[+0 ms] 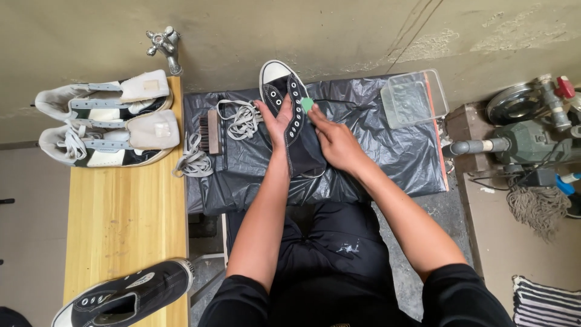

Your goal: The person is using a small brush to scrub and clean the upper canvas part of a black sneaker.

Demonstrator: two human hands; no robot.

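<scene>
Two hands: both on one black high-top sneaker (295, 124), toe pointing away, on the black plastic sheet (387, 151) over the desk.
Left hand (275, 124): grip spread flat along the sneaker's eyelet side.
Right hand (333, 142): grip pinching a small green piece (307, 104) against the upper.
Beside: brush (212, 131), loose grey laces (242, 118).
Far corner: clear tray (414, 97).
</scene>
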